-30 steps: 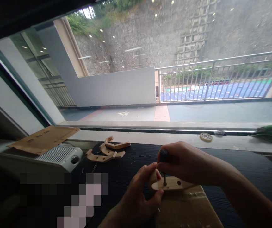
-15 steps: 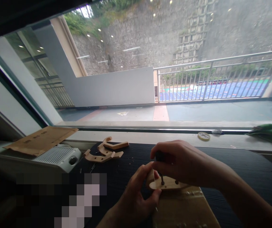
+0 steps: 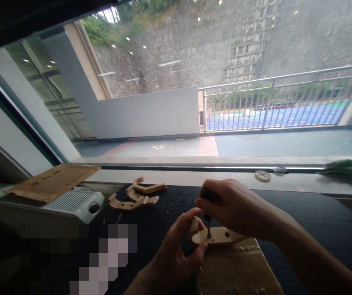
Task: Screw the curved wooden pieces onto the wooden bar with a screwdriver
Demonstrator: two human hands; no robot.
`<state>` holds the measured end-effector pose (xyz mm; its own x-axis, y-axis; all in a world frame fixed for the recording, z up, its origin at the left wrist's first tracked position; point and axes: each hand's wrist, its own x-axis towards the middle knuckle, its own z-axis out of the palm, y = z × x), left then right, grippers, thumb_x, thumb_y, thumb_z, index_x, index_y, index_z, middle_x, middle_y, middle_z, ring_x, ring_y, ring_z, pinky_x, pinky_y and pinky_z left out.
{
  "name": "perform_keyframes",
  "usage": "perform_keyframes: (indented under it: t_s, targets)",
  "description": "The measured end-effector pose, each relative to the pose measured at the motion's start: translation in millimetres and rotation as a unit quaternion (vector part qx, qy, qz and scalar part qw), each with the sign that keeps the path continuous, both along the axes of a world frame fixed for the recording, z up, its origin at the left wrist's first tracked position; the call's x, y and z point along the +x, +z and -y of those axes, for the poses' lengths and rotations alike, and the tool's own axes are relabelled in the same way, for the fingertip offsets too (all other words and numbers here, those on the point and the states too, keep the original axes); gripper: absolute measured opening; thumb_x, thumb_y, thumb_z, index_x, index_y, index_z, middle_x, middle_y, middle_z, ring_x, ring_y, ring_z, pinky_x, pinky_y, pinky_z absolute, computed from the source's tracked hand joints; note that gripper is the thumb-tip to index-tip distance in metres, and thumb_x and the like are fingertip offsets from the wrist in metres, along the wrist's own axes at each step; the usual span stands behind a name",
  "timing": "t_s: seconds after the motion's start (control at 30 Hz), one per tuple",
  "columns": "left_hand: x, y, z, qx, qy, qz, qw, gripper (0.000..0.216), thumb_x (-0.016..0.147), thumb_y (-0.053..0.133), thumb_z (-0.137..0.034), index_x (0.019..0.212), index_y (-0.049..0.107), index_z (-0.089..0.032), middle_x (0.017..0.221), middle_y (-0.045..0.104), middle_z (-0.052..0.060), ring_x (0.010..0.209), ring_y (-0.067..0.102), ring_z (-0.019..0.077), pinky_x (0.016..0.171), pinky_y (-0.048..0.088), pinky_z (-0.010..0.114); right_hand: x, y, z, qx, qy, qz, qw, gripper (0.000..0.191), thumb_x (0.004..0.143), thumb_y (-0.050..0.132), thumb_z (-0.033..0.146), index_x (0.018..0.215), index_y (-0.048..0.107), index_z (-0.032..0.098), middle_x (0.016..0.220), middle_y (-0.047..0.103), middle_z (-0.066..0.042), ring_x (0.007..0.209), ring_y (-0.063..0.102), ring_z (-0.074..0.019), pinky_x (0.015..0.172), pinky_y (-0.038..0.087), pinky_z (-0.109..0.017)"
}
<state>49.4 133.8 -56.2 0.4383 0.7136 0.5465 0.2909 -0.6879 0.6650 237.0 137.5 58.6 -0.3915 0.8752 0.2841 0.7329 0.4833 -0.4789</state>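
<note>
My right hand (image 3: 225, 205) is wrapped round the dark handle of a screwdriver (image 3: 207, 216), held nearly upright. Its metal shaft goes down into a hole near the rounded end of a pale wooden hook piece (image 3: 219, 235). A second dark hole shows to the right in that piece. From the left, my left hand (image 3: 183, 241) grips the end of the wooden hook piece between thumb and fingers. The piece rests on a brown taped cardboard box (image 3: 237, 266), and a curved wooden part stands up behind my left fingers. Whether a screw sits under the tip is hidden.
Several curved wooden hooks (image 3: 136, 196) lie on the dark table (image 3: 314, 217) to the left, with small screws (image 3: 120, 217) near them. A tape roll (image 3: 262, 176) and green cloth (image 3: 346, 172) lie on the sill. Cardboard (image 3: 53, 180) covers a white vented box (image 3: 77, 205).
My right hand has shifted on the screwdriver handle, its fingers opening the view of the handle and shaft. My left hand keeps its hold on the wooden piece.
</note>
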Motion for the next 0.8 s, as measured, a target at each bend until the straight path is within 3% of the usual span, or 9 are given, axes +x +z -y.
perform_keyframes:
  t_s: [0.13,0.27,0.43,0.63,0.8]
  targets:
    - [-2.8,-2.5,2.1,0.024,0.02,-0.021,0.999,0.07,0.073,0.061,-0.011,0.134,0.031,-0.029,0.097,0.061,0.001,0.083,0.061,0.0136,0.078,0.052,0.023,4.7,9.6,8.6,-0.009,0.055,-0.013,0.998,0.009,0.083,0.057,0.03,0.083,0.062,0.023,0.06,0.055,0.007,0.053,0.042,-0.0073,0.049,0.027,-0.021]
    - [-4.3,2.2,4.4,0.013,0.019,-0.06,0.998,0.074,0.07,0.064,-0.011,0.133,0.03,-0.031,0.1,0.059,0.0,0.084,0.06,0.0132,0.078,0.052,0.022,6.9,14.0,12.6,-0.017,0.087,-0.007,0.996,0.012,0.085,0.054,0.025,0.077,0.062,0.021,0.062,0.054,0.005,0.054,0.041,-0.0073,0.048,0.027,-0.021]
    - [-3.9,9.3,3.6,-0.017,-0.009,-0.066,0.998,0.069,0.07,0.062,-0.009,0.129,0.033,-0.031,0.093,0.058,-0.002,0.079,0.059,0.0109,0.073,0.052,0.019,2.5,9.1,9.5,-0.011,0.068,-0.002,0.998,0.012,0.085,0.054,0.026,0.075,0.059,0.021,0.06,0.054,0.006,0.053,0.04,-0.0073,0.049,0.026,-0.022]
    - [-3.1,4.5,3.2,-0.016,-0.01,-0.044,0.999,0.071,0.07,0.061,-0.008,0.13,0.031,-0.032,0.093,0.058,-0.003,0.077,0.058,0.0099,0.07,0.051,0.017,0.9,6.7,8.5,0.009,0.015,0.024,1.0,0.016,0.086,0.052,0.033,0.076,0.058,0.022,0.058,0.054,0.006,0.051,0.039,-0.0085,0.047,0.022,-0.024]
    - [-1.0,12.5,5.7,-0.033,-0.005,-0.063,0.997,0.057,0.069,0.062,-0.008,0.119,0.041,-0.028,0.096,0.059,-0.001,0.082,0.059,0.0121,0.073,0.051,0.02,-0.2,14.1,18.0,0.015,0.083,0.021,0.996,0.009,0.085,0.055,0.028,0.083,0.062,0.024,0.065,0.057,0.006,0.055,0.042,-0.0079,0.05,0.025,-0.024]
